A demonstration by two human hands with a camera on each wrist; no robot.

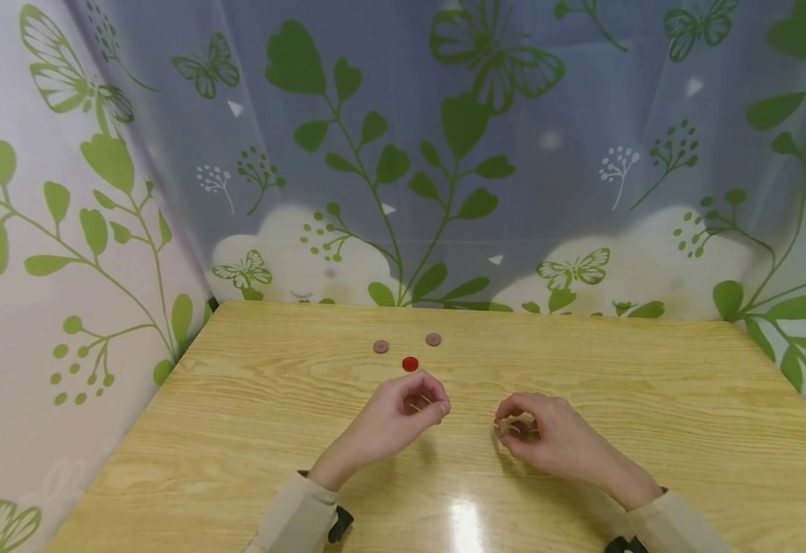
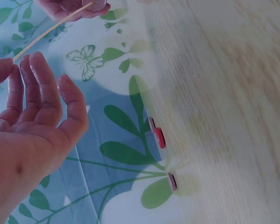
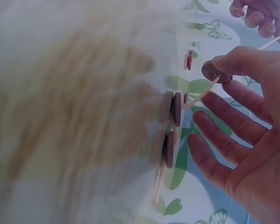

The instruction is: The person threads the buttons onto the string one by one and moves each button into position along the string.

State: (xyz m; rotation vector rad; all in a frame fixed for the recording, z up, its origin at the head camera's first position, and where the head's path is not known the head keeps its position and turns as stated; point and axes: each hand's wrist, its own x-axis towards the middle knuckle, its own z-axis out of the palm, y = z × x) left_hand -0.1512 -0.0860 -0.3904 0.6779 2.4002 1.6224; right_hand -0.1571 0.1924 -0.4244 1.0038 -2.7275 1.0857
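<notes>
My left hand pinches one end of a pale string between thumb and index finger, its other fingers spread loosely. My right hand pinches a brown button between thumb and index finger. The string runs from the left fingertips to this button, appears to pass through it, then droops to the table. There, two dark brown buttons, one nearer and one farther, stand out along the string below the right hand; whether it passes through them I cannot tell.
Beyond the left hand lie a red button and two brownish-pink buttons, one left and one right. The wooden table ends at a patterned curtain behind, with more patterned cloth at the left.
</notes>
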